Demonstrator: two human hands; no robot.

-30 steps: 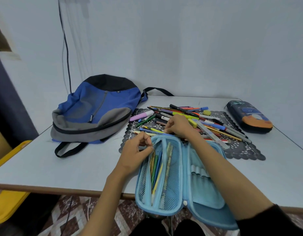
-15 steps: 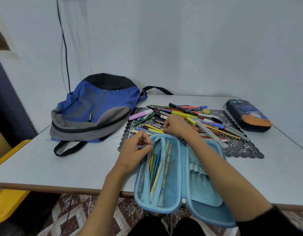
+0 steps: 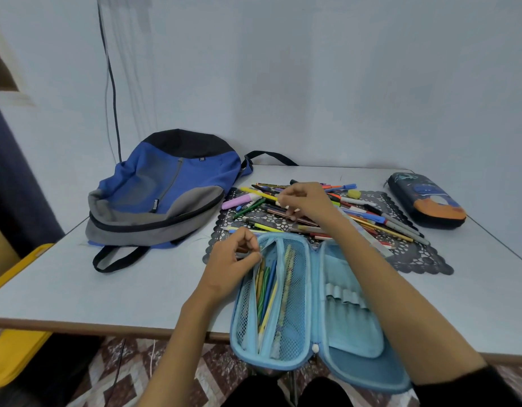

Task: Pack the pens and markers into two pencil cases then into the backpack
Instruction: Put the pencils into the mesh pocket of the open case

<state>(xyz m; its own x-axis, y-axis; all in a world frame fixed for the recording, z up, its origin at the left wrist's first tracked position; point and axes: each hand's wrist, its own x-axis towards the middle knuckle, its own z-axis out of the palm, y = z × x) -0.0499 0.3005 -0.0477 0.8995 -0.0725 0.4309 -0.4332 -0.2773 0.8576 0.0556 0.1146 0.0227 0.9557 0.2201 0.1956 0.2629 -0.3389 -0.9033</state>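
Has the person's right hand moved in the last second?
Yes. The right hand has reached farther from the open blue pencil case, deeper over the pens on the dark mat.

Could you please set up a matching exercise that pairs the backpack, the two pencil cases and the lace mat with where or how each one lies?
Things:
1. blue backpack
2. dark pencil case
3. light blue pencil case
4. black lace mat

Places or states:
A. spread open at the near edge of the table
B. closed, at the far right of the table
C. lying on the left of the table
D. beneath the loose pens and markers

Pairs: 1-C, 2-B, 3-A, 4-D.
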